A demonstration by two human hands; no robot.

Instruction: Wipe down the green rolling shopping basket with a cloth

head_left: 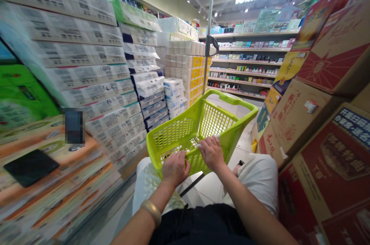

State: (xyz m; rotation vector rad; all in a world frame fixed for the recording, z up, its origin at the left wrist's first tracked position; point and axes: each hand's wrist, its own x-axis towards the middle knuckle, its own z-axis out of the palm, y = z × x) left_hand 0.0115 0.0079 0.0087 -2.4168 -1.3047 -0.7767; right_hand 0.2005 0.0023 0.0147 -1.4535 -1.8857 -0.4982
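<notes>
A lime-green rolling shopping basket (173,136) stands between my knees, and no goods show in it. My left hand (175,168) is closed over its near rim, with the fingers curled to the inside. Further right along the same side, my right hand (212,153) also grips the rim, its fingers folded over the edge. From the far part of the basket rises a thin metal pole with a dark grey pull handle (213,46). The undersides of both hands are hidden.
Tall stacks of wrapped paper packs (86,48) line the left. Cardboard cartons (303,118) are piled close on the right. A dark flat tablet-like object (31,167) lies on orange packs at left. Stocked shelves (245,50) stand at the back beyond white floor tiles.
</notes>
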